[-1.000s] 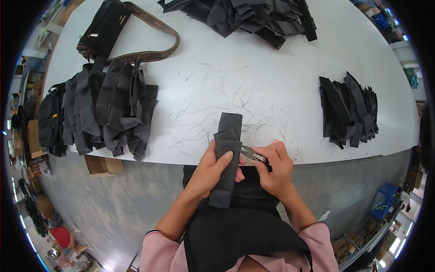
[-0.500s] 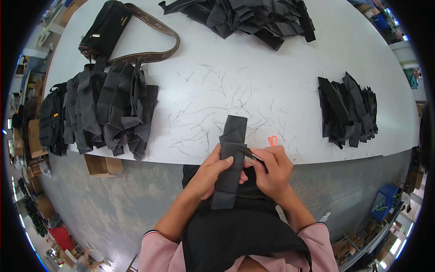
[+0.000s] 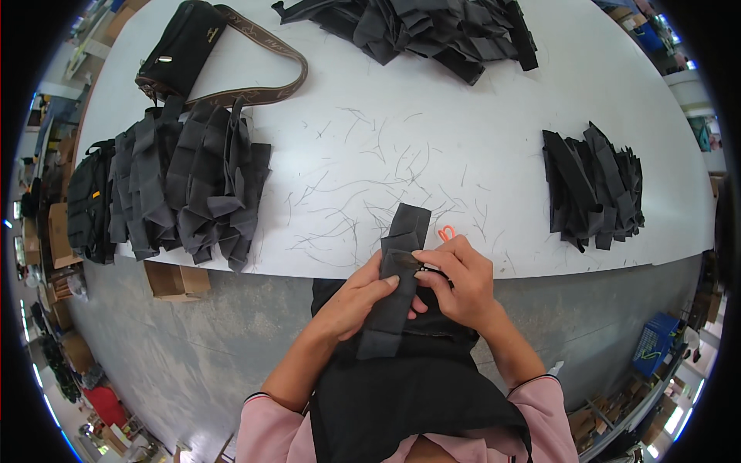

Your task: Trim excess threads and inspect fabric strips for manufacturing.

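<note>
My left hand (image 3: pixel 361 299) grips a dark grey folded fabric strip (image 3: pixel 392 305), thumb on top and fingertips showing past its right edge. The strip slants over my lap, its far end above the table's front edge. In my right hand (image 3: pixel 469 287) is a pair of small black thread snips (image 3: pixel 434 270), held between thumb and fingers. Their blades lie against the strip's upper part, at a fold; whether they are parted I cannot tell. An orange-red loop (image 3: pixel 447 233) shows just beyond the right hand's fingers.
Loose dark threads (image 3: pixel 363 185) litter the white table (image 3: pixel 478 108). Grey strips are heaped at the left (image 3: pixel 204 177), the far side (image 3: pixel 432 31) and the right (image 3: pixel 590 189). A black bag (image 3: pixel 181 50) and a black backpack (image 3: pixel 91 204) are at the left. Below stands an open cardboard box (image 3: pixel 176 282).
The strip's far end has shifted slightly right and toward me. My right hand has tilted, bringing the snips' blades further left over the strip, and the orange-red loop has swung left.
</note>
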Demonstrator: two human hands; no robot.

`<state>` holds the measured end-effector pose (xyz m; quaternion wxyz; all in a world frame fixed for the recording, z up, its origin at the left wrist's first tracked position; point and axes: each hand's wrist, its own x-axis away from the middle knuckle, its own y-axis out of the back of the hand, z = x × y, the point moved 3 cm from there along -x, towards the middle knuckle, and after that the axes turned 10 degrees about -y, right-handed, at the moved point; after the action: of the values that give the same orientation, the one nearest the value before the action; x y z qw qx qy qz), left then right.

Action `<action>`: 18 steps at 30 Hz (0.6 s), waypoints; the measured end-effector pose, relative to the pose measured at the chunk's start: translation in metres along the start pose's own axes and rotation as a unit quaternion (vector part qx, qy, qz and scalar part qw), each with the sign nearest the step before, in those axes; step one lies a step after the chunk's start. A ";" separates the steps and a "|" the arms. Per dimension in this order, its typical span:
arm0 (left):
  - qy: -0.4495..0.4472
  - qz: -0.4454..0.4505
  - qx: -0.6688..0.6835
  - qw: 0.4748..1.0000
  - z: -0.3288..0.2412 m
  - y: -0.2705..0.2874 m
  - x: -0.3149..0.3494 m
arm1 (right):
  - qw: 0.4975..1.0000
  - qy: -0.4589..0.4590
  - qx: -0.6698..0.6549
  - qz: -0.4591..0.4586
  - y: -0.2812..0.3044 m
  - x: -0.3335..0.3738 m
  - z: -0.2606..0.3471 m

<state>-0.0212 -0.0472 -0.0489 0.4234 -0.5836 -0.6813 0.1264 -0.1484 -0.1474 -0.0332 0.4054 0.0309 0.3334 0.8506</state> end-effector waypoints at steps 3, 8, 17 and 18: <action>0.008 0.001 0.006 1.000 0.001 0.001 0.001 | 1.000 -0.005 -0.015 0.007 -0.001 0.000 0.000; 0.007 0.000 -0.007 1.000 -0.001 0.001 0.001 | 0.999 -0.030 -0.030 0.008 -0.002 0.000 0.001; 0.001 -0.014 -0.037 0.999 0.005 0.003 0.001 | 0.999 -0.035 0.006 -0.041 -0.004 0.011 0.005; 0.000 -0.014 -0.037 0.999 0.008 0.005 -0.001 | 0.994 -0.065 -0.044 -0.074 -0.001 0.012 0.007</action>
<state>-0.0231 -0.0438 -0.0573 0.4032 -0.5895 -0.6934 0.0951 -0.1542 -0.1346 -0.0309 0.4890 0.0433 0.2702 0.8283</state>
